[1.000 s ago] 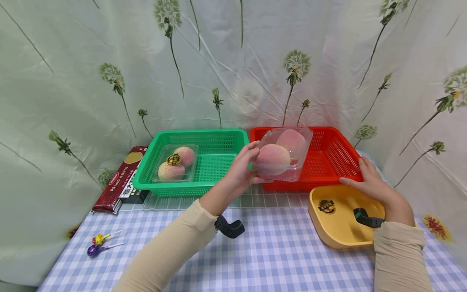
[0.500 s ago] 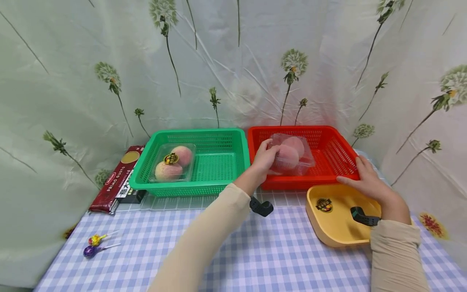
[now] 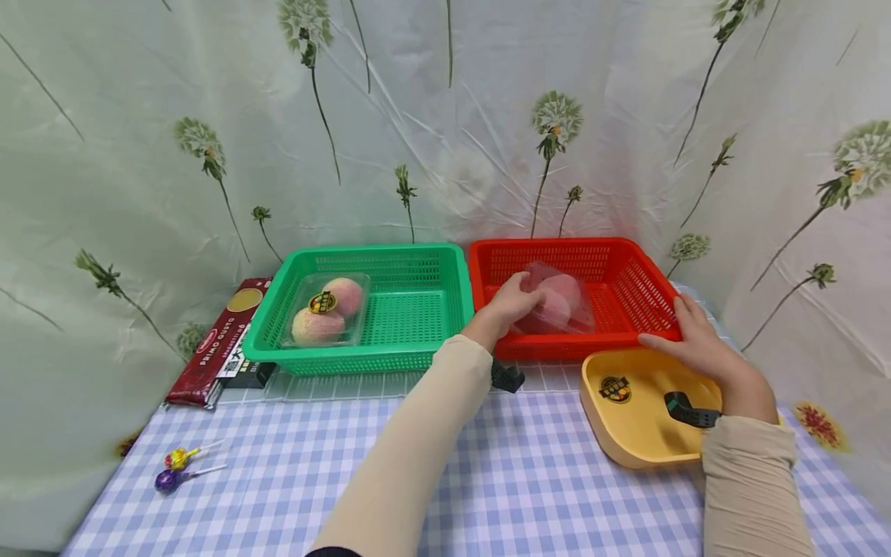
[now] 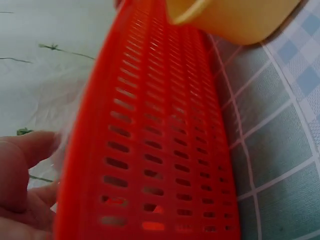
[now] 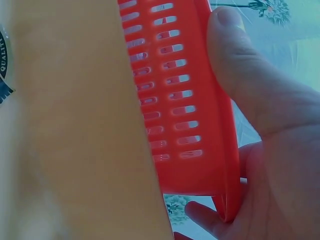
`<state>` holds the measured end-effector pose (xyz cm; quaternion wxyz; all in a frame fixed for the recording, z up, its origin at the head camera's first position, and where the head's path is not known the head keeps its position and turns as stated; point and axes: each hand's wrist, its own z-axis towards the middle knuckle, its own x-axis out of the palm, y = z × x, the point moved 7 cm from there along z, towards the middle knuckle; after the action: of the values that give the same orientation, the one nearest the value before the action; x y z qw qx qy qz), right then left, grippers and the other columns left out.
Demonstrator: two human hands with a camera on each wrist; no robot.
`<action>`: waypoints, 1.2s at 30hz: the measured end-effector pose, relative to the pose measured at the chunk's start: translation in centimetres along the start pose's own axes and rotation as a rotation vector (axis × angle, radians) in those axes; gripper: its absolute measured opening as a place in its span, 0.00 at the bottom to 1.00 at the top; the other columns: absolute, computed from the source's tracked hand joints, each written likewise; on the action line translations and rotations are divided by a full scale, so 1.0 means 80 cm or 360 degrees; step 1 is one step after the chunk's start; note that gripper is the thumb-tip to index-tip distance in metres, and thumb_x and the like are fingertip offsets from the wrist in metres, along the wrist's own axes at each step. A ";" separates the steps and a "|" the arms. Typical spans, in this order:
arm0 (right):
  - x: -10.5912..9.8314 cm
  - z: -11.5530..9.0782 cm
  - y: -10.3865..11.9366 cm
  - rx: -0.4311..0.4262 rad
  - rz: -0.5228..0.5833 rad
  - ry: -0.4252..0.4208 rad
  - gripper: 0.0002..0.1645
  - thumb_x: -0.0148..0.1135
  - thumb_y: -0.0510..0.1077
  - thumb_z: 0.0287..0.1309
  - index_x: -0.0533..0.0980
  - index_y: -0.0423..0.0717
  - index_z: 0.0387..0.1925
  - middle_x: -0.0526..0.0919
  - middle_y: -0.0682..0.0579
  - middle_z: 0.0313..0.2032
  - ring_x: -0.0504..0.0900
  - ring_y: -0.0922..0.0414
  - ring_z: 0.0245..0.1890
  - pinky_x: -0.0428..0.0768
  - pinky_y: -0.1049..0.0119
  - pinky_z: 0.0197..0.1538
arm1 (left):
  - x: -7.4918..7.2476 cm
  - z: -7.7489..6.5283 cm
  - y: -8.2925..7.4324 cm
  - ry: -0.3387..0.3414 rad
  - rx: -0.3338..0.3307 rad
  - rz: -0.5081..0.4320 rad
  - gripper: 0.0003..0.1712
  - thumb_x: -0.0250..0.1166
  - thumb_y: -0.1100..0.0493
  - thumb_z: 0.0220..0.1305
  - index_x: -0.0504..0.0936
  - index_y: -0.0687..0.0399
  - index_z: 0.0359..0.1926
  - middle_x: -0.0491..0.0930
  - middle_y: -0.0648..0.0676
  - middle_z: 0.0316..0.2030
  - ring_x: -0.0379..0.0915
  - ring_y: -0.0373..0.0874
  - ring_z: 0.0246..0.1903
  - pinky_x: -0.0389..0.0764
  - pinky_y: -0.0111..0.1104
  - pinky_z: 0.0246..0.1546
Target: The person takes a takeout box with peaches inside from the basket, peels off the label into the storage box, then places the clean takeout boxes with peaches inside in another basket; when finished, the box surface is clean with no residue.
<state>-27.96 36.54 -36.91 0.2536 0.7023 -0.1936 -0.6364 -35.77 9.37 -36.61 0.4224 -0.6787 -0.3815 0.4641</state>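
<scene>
A clear plastic pack of two peaches lies tilted inside the red basket. My left hand reaches over the basket's front rim and holds the pack by its left end. In the left wrist view the basket's slotted wall covers most of the pack; thumb and fingers show at its edge. My right hand grips the basket's front right corner. The right wrist view shows that thumb on the rim, with fingers behind the corner.
The green basket at left holds another peach pack. A yellow tray stands before the red basket. At far left lie a spaghetti packet, a black box and two lollipops.
My left hand has moved forward and right, lowering the peach pack from above the front rim into the red basket. The right hand keeps its grip on the corner.
</scene>
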 end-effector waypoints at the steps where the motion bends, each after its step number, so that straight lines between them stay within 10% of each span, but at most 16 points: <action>1: 0.000 0.000 0.000 -0.0004 -0.0004 -0.0004 0.67 0.57 0.63 0.65 0.24 0.31 0.74 0.20 0.29 0.75 0.29 0.24 0.73 0.44 0.22 0.67 | 0.001 0.000 0.001 0.0001 0.0002 0.0045 0.39 0.66 0.55 0.66 0.61 0.48 0.74 0.71 0.55 0.67 0.69 0.51 0.61 0.76 0.46 0.64; 9: 0.003 0.003 -0.001 -0.0023 -0.0022 -0.0013 0.67 0.58 0.63 0.65 0.25 0.30 0.74 0.22 0.27 0.75 0.34 0.22 0.72 0.47 0.22 0.66 | 0.013 0.001 0.008 -0.0013 -0.0032 0.0453 0.40 0.75 0.57 0.56 0.67 0.47 0.67 0.78 0.53 0.57 0.74 0.47 0.49 0.81 0.41 0.58; 21: 0.002 0.008 0.003 -0.0025 -0.0033 -0.0041 0.67 0.60 0.62 0.64 0.26 0.31 0.75 0.24 0.26 0.75 0.36 0.22 0.71 0.51 0.21 0.64 | 0.033 0.005 -0.013 0.0149 0.0326 0.1234 0.32 0.64 0.47 0.67 0.69 0.33 0.72 0.74 0.48 0.64 0.66 0.42 0.63 0.78 0.39 0.61; 31: 0.000 0.005 0.001 -0.0019 -0.0073 -0.0039 0.67 0.58 0.62 0.65 0.26 0.31 0.75 0.24 0.25 0.74 0.37 0.22 0.71 0.53 0.21 0.63 | 0.006 -0.028 -0.050 -0.0547 0.0790 0.1050 0.17 0.60 0.54 0.70 0.80 0.36 0.58 0.77 0.43 0.58 0.77 0.36 0.55 0.83 0.29 0.49; 36: 0.001 0.004 0.002 -0.0015 -0.0075 -0.0024 0.67 0.58 0.63 0.65 0.25 0.30 0.74 0.24 0.26 0.74 0.36 0.22 0.71 0.53 0.21 0.63 | -0.020 -0.066 -0.048 -0.0673 0.1013 0.0791 0.15 0.59 0.59 0.69 0.83 0.41 0.53 0.81 0.44 0.53 0.79 0.37 0.51 0.82 0.24 0.39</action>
<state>-28.30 36.31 -36.87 0.2403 0.7007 -0.1759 -0.6483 -31.66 8.12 -31.47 0.3987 -0.4762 -0.1234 0.7740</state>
